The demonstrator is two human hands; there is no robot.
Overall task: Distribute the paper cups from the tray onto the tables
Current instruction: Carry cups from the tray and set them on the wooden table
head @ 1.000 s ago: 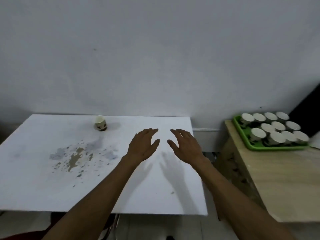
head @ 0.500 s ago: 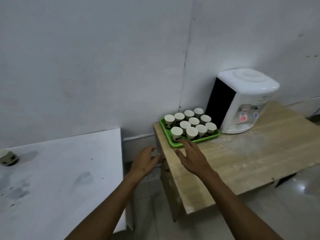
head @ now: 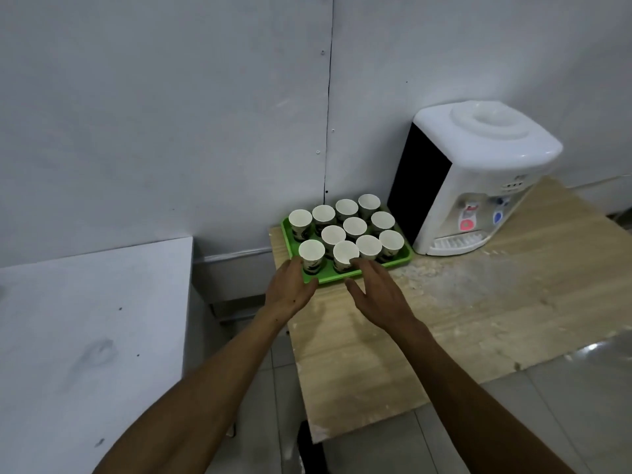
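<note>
A green tray (head: 396, 262) sits at the back left corner of the wooden table (head: 461, 319), against the wall. Several white paper cups (head: 355, 227) stand upright in it. My left hand (head: 290, 291) reaches the tray's front left corner, fingers spread beside the nearest cup (head: 311, 254). My right hand (head: 379, 295) hovers at the tray's front edge, fingers apart, its fingertips at the cup (head: 344, 255) in the front row. Neither hand holds anything.
A white water dispenser (head: 478, 179) stands on the wooden table right of the tray. A white table (head: 85, 336) lies at the left, separated by a gap with tiled floor (head: 273, 388). A grey wall is behind.
My view swung right from the white table to the wooden one. Both hands moved forward and now reach the tray's front edge.
</note>
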